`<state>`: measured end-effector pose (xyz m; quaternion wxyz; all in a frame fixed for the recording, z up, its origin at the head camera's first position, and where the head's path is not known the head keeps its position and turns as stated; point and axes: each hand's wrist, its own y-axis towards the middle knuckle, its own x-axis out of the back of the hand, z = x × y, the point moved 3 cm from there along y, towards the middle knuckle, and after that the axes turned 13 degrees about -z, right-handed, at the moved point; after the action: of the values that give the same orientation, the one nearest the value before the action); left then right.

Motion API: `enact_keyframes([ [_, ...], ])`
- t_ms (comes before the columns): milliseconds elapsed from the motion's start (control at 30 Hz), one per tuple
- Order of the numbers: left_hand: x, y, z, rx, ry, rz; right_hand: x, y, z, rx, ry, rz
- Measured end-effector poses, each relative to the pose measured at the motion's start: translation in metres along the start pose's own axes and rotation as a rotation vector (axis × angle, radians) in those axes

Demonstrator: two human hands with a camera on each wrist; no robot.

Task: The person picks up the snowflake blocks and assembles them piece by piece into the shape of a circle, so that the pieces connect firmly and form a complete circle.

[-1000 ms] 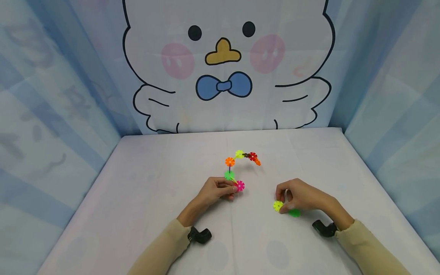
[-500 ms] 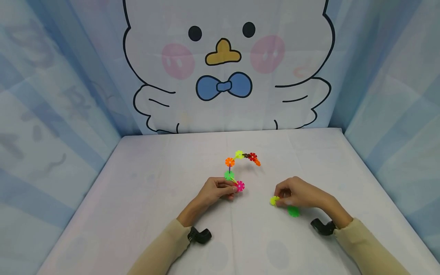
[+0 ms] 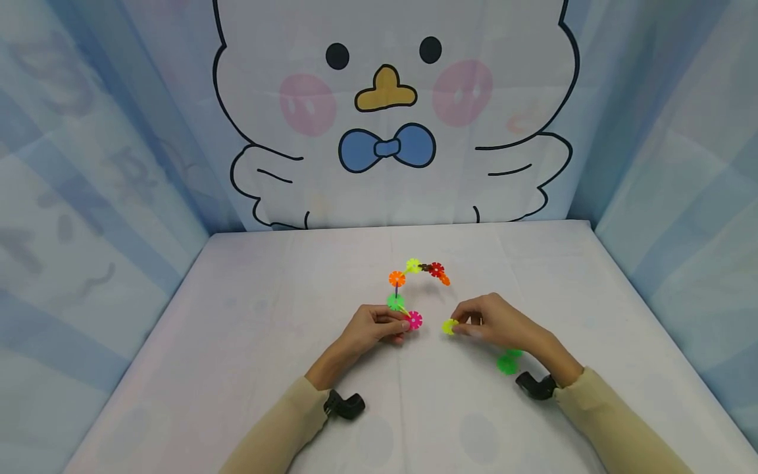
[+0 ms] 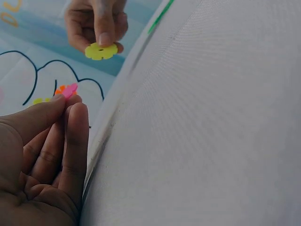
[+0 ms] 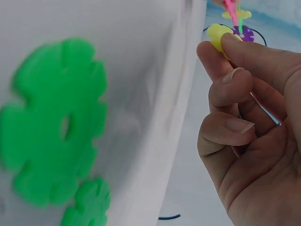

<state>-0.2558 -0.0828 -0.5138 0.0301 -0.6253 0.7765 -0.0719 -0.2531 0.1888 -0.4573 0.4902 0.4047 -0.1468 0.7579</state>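
The left hand (image 3: 379, 322) has thumb and fingers clamped on the pink notched disc (image 3: 416, 320) that ends a curved, multicoloured chain of interlocked discs (image 3: 397, 279) over the table (image 3: 237, 329). The right hand (image 3: 502, 320) pinches a yellow notched disc (image 3: 449, 327), near the pink one but apart, while two green notched discs (image 3: 507, 365) lie on that hand's near side.

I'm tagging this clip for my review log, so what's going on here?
A person's left hand pinches the pink notched disc at the near end of a curved chain of interlocked discs. Their right hand pinches a yellow notched disc, held apart from the chain. Two green notched discs lie on the table near the right wrist.
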Motion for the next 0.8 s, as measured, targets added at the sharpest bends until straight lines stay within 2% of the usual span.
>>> enact_keyframes([
  [233, -0.001, 0.0, -0.001, 0.01, -0.001, -0.019, -0.01, 0.01, 0.01, 0.001, 0.01, -0.044],
  [400, -0.001, 0.0, 0.0, 0.02, -0.01, -0.014, -0.015, 0.015, 0.013, 0.03, 0.017, -0.061],
  [800, 0.0, 0.0, -0.001, 0.023, -0.007, -0.009, -0.019, 0.024, 0.021, 0.056, -0.019, -0.052],
])
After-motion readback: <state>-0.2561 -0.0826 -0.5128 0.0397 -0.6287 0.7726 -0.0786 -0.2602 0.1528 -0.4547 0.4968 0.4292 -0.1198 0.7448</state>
